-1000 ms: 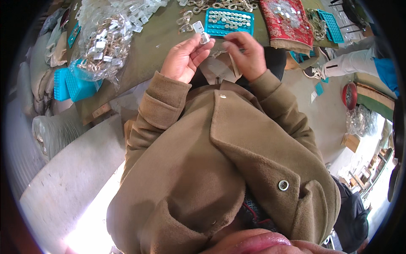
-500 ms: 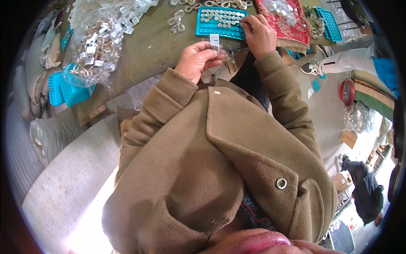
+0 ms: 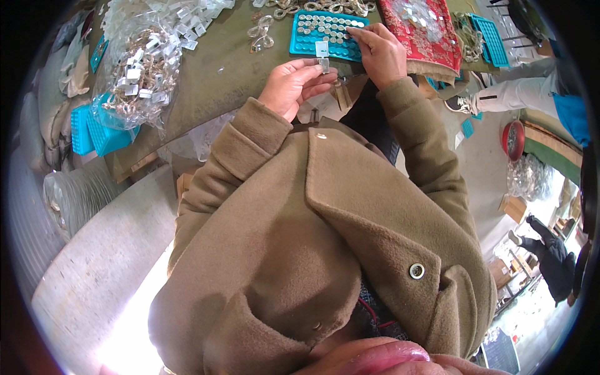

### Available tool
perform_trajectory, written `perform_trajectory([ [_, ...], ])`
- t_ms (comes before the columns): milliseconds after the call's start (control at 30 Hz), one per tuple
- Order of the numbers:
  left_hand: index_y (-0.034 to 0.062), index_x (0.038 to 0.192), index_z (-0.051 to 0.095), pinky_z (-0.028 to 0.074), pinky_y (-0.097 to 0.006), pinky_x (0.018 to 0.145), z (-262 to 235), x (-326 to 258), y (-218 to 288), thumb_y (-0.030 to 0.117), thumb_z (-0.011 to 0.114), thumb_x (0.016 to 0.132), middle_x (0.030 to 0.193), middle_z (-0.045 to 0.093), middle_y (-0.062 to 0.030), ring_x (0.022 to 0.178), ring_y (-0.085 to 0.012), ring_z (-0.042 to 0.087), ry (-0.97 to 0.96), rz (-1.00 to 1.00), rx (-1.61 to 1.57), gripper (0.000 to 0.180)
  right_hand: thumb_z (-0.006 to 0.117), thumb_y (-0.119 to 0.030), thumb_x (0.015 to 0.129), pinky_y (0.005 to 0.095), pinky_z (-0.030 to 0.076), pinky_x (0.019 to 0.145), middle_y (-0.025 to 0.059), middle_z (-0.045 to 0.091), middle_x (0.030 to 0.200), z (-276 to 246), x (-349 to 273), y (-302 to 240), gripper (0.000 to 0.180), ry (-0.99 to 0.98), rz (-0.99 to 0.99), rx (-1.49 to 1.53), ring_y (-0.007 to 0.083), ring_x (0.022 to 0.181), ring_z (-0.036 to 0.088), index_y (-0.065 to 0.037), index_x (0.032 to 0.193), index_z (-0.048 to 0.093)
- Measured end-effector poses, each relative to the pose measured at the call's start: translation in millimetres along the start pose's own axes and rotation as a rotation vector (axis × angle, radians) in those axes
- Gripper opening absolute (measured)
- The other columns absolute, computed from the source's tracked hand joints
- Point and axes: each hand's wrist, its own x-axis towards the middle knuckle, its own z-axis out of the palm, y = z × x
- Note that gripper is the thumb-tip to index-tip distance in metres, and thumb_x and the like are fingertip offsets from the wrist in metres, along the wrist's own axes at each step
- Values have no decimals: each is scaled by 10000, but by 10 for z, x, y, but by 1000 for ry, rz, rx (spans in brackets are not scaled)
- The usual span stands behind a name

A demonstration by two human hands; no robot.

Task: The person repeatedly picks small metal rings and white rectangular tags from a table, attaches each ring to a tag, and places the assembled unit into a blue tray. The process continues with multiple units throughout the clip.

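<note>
My left hand (image 3: pixel 294 87) is closed, its thumb and fingers pinching a small clear plastic case (image 3: pixel 322 50) whose flap stands up. Just beyond it on the table lies a blue tray (image 3: pixel 300 45) with rows of round pockets. Several small silver discs (image 3: pixel 321 28), looking like button cells, fill the tray's far and middle rows. Over the tray's right end, my right hand (image 3: pixel 384 56) has thumb and forefinger pinched together beside the discs. Whatever is between those fingertips is too small to make out.
Clear plastic bags (image 3: pixel 140 81) with coiled wires and small cases lie on the table at left, beside loose clear cases (image 3: pixel 187 25). Wire bundles (image 3: pixel 261 32) lie near the tray. A red patterned cloth (image 3: pixel 428 47) and more blue trays (image 3: pixel 487 40) are at right, near another person's legs (image 3: pixel 512 97).
My right hand has shifted slightly left, further over the discs in the tray. The case in my left hand has tilted a little, its flap still raised. A distant person at right has moved.
</note>
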Motion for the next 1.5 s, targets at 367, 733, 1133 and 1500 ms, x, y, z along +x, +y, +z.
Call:
perform_trajectory([
  [367,-33,1144,562,567,-245,831,49,94,45,93,538,963,1100,660,-143,1016,-181,655,13,19,-9,221,652,-171,835,407,521,653,124,616,829,-150,121,-42,157,-209,-5,-25,318,746,633,-69,954,645],
  [733,-45,1182,578,573,-235,768,55,81,9,88,603,924,1031,670,-106,911,-149,671,-63,58,20,292,684,-115,821,342,522,642,103,616,826,-297,-24,-526,150,-158,-80,311,281,734,642,-40,915,594],
  [1133,-24,1143,608,567,-230,781,25,55,-55,82,630,911,1016,676,-99,887,-151,676,-61,28,-75,257,663,-10,814,306,520,649,88,621,849,-172,-241,-515,138,-79,4,366,234,744,640,-40,940,615],
  [1500,-9,1120,621,568,-236,773,53,78,-36,96,650,906,988,682,-86,859,-142,679,-20,77,-74,240,631,-5,835,332,519,669,111,604,867,-138,-134,-427,140,-122,-120,359,282,786,632,-38,966,596],
])
